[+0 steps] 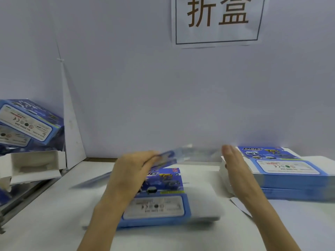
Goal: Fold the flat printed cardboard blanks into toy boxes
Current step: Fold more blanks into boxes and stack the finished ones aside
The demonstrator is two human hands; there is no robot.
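Note:
A blue printed cardboard blank (159, 201), blurred by motion, is held above the white table (54, 223) in front of me. My left hand (130, 171) grips its far upper flap between thumb and fingers. My right hand (235, 171) is to the right of the blank with straight fingers pointing away, its palm turned toward the blank's pale right side; whether it touches is unclear. A stack of flat blue blanks (290, 174) lies at the right.
Folded blue boxes (29, 122) are piled at the far left, with one open white-lined box (34, 165) below them. A white wall with a printed sign (217, 20) closes the back. A dark metal table edge (27, 200) runs along the left.

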